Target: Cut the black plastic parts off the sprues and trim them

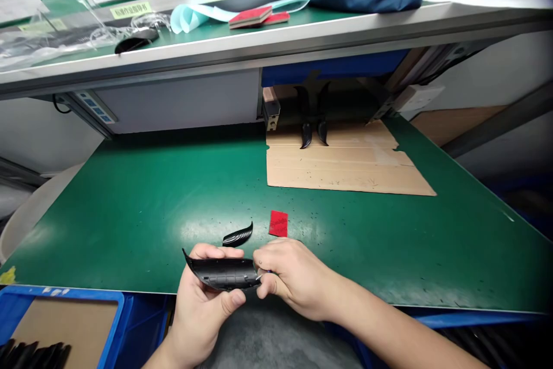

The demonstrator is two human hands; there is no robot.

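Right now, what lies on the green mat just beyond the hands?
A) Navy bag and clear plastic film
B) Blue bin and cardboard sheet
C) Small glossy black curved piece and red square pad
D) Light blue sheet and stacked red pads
C: the small glossy black curved piece and red square pad sit on the green mat, just past the left hand and right hand holding the black curved part.

The curved plastic shell (224, 274) is matte black with faint ribbing, and the small trim piece (237, 235) just beyond it is glossy black, streaked white with glare. To its right, a red square pad (278, 223) bears black marks. The green counter (129, 225) is dark-speckled, the cardboard sheet (345, 167) tan, the near-left bin's rim (64, 293) bright blue.
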